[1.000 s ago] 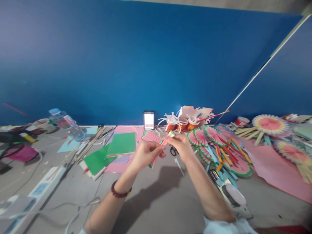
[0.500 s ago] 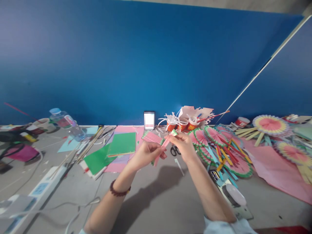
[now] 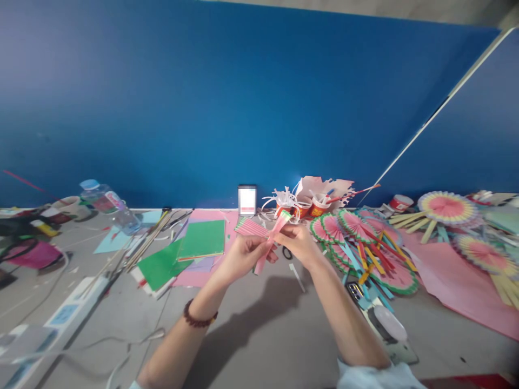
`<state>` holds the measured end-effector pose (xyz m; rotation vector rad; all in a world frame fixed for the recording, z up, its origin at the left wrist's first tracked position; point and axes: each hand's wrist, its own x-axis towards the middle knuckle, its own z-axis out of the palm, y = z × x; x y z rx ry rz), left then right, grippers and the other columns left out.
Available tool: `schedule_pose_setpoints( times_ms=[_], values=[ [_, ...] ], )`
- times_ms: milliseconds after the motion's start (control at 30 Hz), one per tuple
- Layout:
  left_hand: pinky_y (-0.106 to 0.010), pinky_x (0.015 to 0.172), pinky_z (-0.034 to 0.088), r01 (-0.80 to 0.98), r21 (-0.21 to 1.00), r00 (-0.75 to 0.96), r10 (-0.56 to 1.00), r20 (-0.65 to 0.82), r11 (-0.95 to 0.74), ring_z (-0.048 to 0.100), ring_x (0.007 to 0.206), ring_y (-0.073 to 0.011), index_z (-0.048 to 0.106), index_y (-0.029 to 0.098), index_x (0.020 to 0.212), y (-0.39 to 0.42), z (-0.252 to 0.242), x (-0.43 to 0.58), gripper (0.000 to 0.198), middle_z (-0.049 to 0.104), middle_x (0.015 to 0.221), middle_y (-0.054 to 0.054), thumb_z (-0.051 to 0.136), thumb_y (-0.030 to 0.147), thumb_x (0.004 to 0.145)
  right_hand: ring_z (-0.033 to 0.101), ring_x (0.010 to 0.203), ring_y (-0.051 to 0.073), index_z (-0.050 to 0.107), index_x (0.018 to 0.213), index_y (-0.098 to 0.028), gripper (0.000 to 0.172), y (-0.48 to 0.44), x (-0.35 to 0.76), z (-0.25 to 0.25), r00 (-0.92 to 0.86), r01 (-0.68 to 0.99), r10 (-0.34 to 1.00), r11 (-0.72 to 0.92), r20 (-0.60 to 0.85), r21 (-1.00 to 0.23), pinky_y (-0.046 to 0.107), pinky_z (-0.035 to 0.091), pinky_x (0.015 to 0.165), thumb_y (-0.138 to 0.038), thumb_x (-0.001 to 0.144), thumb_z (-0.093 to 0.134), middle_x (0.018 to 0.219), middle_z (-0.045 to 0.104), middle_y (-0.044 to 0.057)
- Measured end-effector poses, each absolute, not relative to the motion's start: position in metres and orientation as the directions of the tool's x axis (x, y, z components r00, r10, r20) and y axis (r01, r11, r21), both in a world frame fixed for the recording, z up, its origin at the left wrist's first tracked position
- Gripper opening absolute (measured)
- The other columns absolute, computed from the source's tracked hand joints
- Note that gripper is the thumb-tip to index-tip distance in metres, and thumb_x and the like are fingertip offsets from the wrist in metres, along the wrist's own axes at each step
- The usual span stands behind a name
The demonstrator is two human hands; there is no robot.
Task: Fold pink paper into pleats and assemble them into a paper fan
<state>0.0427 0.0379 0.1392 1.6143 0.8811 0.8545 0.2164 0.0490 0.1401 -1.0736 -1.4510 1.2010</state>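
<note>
A pleated pink paper strip (image 3: 260,266) with green edges is pinched between my two hands above the table. My left hand (image 3: 247,255) is closed on its lower middle, thumb on top. Just right of it, my right hand (image 3: 295,241) grips the folds, with the green-tipped end (image 3: 285,217) standing up above the fingers. Another fanned, striped pink section (image 3: 250,228) spreads to the upper left, behind my left hand. Black-handled scissors (image 3: 287,253) lie partly hidden under my right hand. A small white strip (image 3: 297,276) rests on the table below.
Green paper sheets (image 3: 201,239) lie at left, near wooden sticks (image 3: 149,240) and a plastic bottle (image 3: 109,202). A phone (image 3: 247,201) leans on the blue wall beside red cups (image 3: 320,205). Finished paper fans (image 3: 395,273) pile up at right. A power strip (image 3: 65,313) sits front left.
My right hand has slid down and left along the pink paper, closer to my left hand. The upper green-tipped end now shows above the fingers and looks more spread.
</note>
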Motion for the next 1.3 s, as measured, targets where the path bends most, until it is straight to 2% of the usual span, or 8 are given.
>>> schedule_pose_setpoints(
  times_ms=[200,400,567,800,933,1067,1200,1300],
  values=[
    [-0.025,0.065,0.053,0.117,0.989,0.558,0.829,0.012,-0.093,0.07,0.074,-0.0195,0.072,0.012,0.082,0.04,0.138,0.04,0.041,0.075,0.081,-0.011,0.058,0.051,0.082,0.051,0.056,0.013,0.07,0.061,-0.015,0.027,0.047,0.216,0.14,-0.105,0.096,0.981,0.174,0.163,-0.98,0.024,0.04,0.054,-0.041,0.068,0.072,0.056,0.059,0.0],
    [-0.022,0.055,0.051,0.076,0.996,0.565,0.825,-0.001,-0.05,0.066,0.059,-0.0146,0.072,0.011,0.078,0.04,0.14,0.039,0.04,0.075,0.075,-0.01,0.063,0.05,0.078,0.043,0.054,0.01,0.069,0.061,-0.014,0.028,0.045,0.215,0.143,-0.079,0.129,0.976,0.21,0.201,-0.969,0.023,0.036,0.052,-0.041,0.068,0.07,0.053,0.051,-0.003],
    [-0.022,0.052,0.05,0.035,0.999,0.552,0.834,0.008,-0.033,0.068,0.062,-0.017,0.073,0.013,0.081,0.04,0.138,0.04,0.037,0.075,0.072,-0.009,0.065,0.049,0.077,0.038,0.052,0.009,0.066,0.055,-0.015,0.03,0.043,0.213,0.143,-0.054,0.15,0.975,0.221,0.216,-0.964,0.023,0.032,0.05,-0.042,0.069,0.07,0.049,0.046,-0.004],
    [-0.027,0.069,0.054,0.067,0.995,0.563,0.826,0.022,-0.072,0.071,0.078,-0.0212,0.074,0.013,0.082,0.043,0.137,0.035,0.047,0.075,0.08,-0.011,0.053,0.055,0.084,0.04,0.052,0.009,0.07,0.061,-0.015,0.029,0.043,0.215,0.141,-0.024,0.163,0.971,0.24,0.239,-0.957,0.023,0.03,0.05,-0.041,0.073,0.068,0.049,0.048,-0.004],
    [-0.03,0.08,0.053,-0.025,0.992,0.546,0.829,0.116,-0.122,0.069,0.09,-0.0223,0.068,0.015,0.11,0.043,0.14,0.034,0.045,0.072,0.103,-0.012,0.06,0.05,0.081,0.041,0.049,0.01,0.073,0.066,-0.015,0.03,0.048,0.215,0.138,0.15,0.069,0.961,0.224,0.232,-0.972,0.024,0.03,0.047,-0.044,0.072,0.069,0.049,0.053,-0.002],
    [-0.032,0.088,0.05,-0.071,0.972,0.391,0.89,0.235,-0.225,0.065,0.101,-0.0237,0.066,0.017,0.11,0.039,0.139,0.04,0.04,0.068,0.115,-0.011,0.072,0.034,0.075,0.045,0.049,0.01,0.073,0.065,-0.015,0.028,0.052,0.211,0.133,0.285,-0.079,0.937,0.232,0.201,-0.97,0.025,0.035,0.048,-0.043,0.069,0.073,0.052,0.059,0.0],
    [-0.028,0.083,0.052,-0.024,0.936,0.1,0.931,0.351,-0.35,0.066,0.089,-0.0191,0.068,0.017,0.094,0.033,0.133,0.051,0.023,0.071,0.097,-0.008,0.071,0.029,0.075,0.052,0.052,0.012,0.073,0.066,-0.015,0.028,0.052,0.205,0.134,0.349,-0.245,0.929,0.215,0.121,-0.945,0.027,0.043,0.051,-0.044,0.066,0.075,0.063,0.067,0.004],
    [-0.027,0.076,0.054,-0.103,0.921,0.002,0.926,0.377,-0.374,0.066,0.078,-0.0158,0.068,0.017,0.088,0.03,0.131,0.055,0.018,0.07,0.088,-0.005,0.068,0.031,0.078,0.057,0.054,0.013,0.072,0.066,-0.016,0.027,0.049,0.199,0.137,0.338,-0.362,0.938,0.199,0.07,-0.911,0.027,0.048,0.053,-0.042,0.065,0.075,0.065,0.069,0.004]
  ],
)
